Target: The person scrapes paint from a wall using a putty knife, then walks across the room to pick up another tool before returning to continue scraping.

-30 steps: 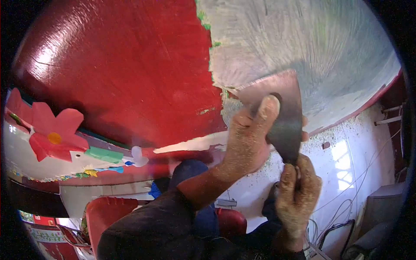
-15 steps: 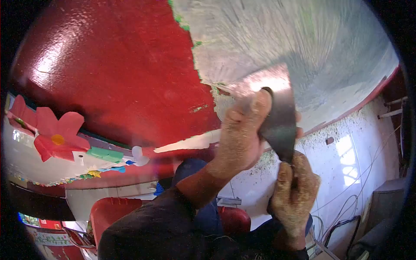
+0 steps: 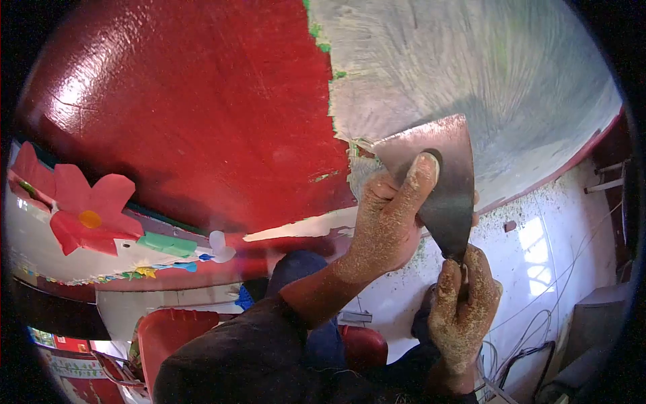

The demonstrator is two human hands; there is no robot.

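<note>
A wide metal paint scraper [image 3: 449, 195] is held in both hands against the wall. My left hand [image 3: 393, 219] grips its blade, with the thumb pressed flat on the near face and fingertips showing past the far edge. Lower down, my right hand [image 3: 464, 306] is closed around the narrow handle end, most of which is hidden. The blade's left corner is close to the ragged border between glossy red paint [image 3: 208, 114] and the scraped grey surface [image 3: 431, 60]. Green flecks line that border. Pale dust and flakes coat both hands.
Paint flakes are scattered on the white tiled floor [image 3: 471, 236]. Red plastic chairs [image 3: 171, 337] stand below at the left. A paper flower [image 3: 91, 215] decorates the left side. Thin cables [image 3: 531, 337] and a grey box [image 3: 599, 316] lie at the lower right.
The scraper and both hands sit slightly further right and lower in view, and the wall's paint border has shifted right too. The grip on the scraper looks the same.
</note>
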